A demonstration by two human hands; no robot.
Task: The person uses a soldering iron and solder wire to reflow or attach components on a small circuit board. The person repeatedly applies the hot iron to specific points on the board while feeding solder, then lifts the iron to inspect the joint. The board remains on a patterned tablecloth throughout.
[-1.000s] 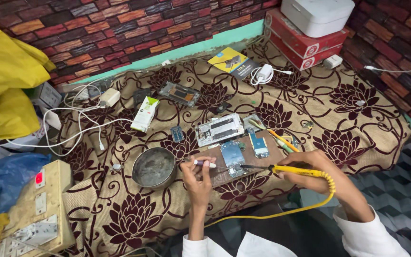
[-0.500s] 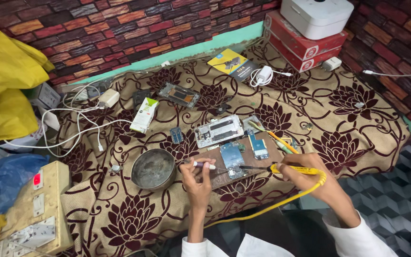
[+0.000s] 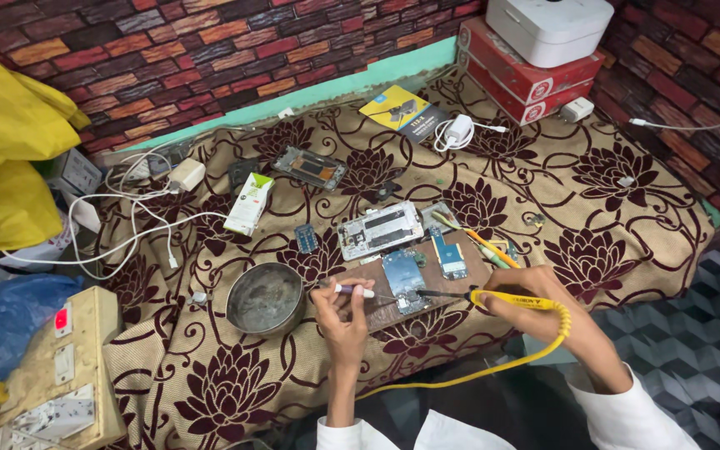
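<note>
A floral cloth (image 3: 627, 200) covers your table below a brick wall (image 3: 168, 50). Your right hand (image 3: 535, 302) has its grip closed around the soldering iron (image 3: 502, 297), tip at the circuit board (image 3: 403, 280) on the wooden block (image 3: 393, 315). Your left hand (image 3: 345, 310) pinches a thin tool (image 3: 353, 291) beside the metal bowl (image 3: 265, 298).

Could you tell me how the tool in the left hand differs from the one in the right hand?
The left hand pinches a short white tool with no cord; the right hand holds a longer yellow-handled soldering iron trailing a yellow cord. The white tool is slimmer than the soldering iron. Both point at the circuit board on the wooden block.
</note>
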